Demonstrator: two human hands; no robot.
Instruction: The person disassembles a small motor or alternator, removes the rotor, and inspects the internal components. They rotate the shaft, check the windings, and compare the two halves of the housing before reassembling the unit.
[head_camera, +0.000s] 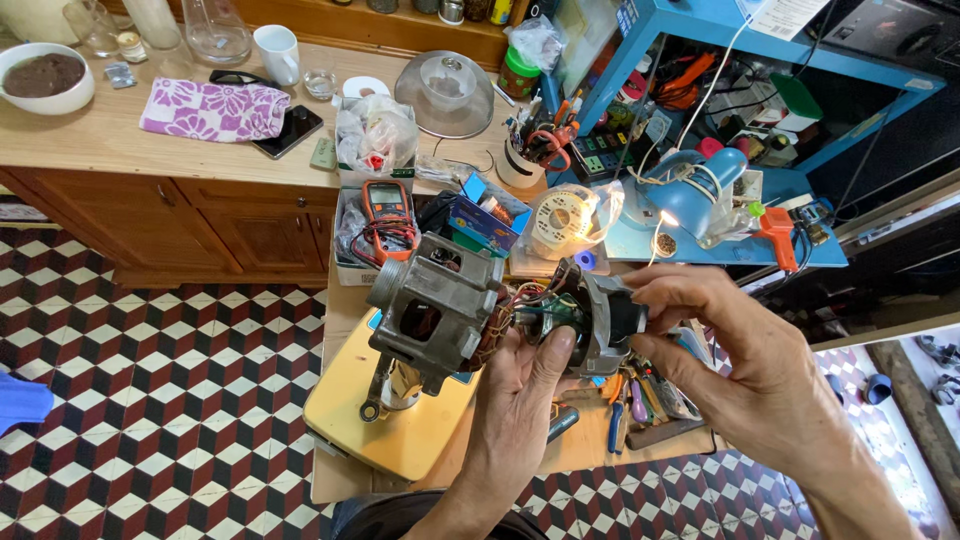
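An orange-and-black meter (388, 212) with a small grey screen lies in a box beside the wooden counter. Right of it sits a small blue carton (487, 216). A dark phone (289, 131) rests screen-up beside a purple flowered cloth (213, 109).

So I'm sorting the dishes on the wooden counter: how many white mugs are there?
1. A white mug stands near the back of the wooden counter, right of a glass flask and above the floral cloth. Others may be hidden.

My hands (520, 400) are bare, no gloves or rings. My forearms are bare too. No sleeves reach them.
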